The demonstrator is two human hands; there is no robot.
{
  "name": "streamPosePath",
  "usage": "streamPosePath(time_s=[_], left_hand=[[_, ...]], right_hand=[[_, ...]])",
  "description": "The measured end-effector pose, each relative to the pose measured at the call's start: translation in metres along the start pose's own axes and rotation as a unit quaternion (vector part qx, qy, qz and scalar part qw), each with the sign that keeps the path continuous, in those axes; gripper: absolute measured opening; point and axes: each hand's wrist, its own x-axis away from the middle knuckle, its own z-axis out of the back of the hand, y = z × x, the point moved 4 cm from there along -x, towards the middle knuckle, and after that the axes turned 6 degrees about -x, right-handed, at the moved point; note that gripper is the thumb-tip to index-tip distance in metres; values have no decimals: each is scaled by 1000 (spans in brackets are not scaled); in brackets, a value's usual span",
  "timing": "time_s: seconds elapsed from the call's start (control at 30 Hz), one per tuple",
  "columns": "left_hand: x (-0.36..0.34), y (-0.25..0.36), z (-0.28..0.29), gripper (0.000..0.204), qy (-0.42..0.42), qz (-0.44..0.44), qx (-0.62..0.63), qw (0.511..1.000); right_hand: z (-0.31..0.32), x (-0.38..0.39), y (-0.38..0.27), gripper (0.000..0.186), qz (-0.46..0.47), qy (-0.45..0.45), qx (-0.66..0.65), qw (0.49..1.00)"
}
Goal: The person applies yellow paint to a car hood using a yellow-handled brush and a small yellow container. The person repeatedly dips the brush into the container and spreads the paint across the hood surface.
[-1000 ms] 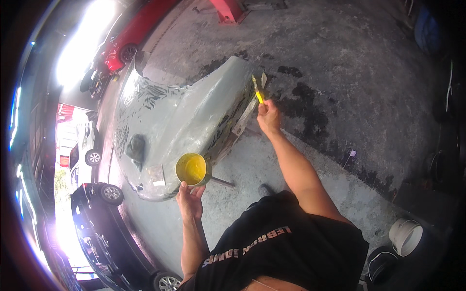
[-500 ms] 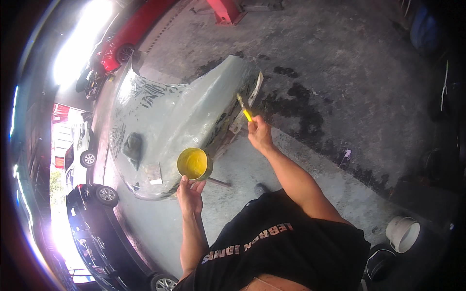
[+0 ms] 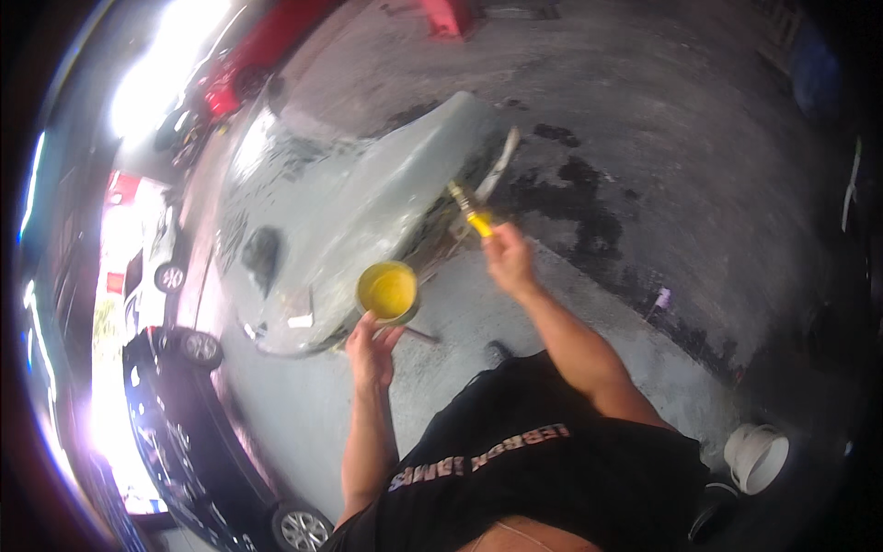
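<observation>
My left hand is closed on a round can, gripped from below, with yellow liquid inside. In my right hand is a paintbrush with a yellow handle, its bristles pointing up and left. The bristles meet the right edge of a large curved grey-green panel, which looks like a mould or body part; whether they touch it I cannot tell. Dark streaks mark the panel's far left part. On it lie a dark lump and a small pale flat piece.
A black car stands at the lower left, with a white car beyond it and a red car at the far left. The red base of a post is at the top. White buckets stand at the right. Dark stains spot the concrete floor.
The view has shifted slightly, and the picture is blurrier. Both hands appear a little farther right, the can slightly higher. The brush remains by the panel's right edge.
</observation>
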Motion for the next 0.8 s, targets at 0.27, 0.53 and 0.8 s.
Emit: streamPosePath(time_s=[0.27,0.53,0.8], left_hand=[[-21,-28,-23,55,-19,40,-26,999],[-25,-45,-70,54,-85,42,-92,991],[-46,-55,-83,47,-67,51,36,996]], right_hand=[[74,-13,-158,25,49,-299,127,944],[42,10,-160,24,38,-398,315,861],[74,9,-136,24,48,-261,106,958]])
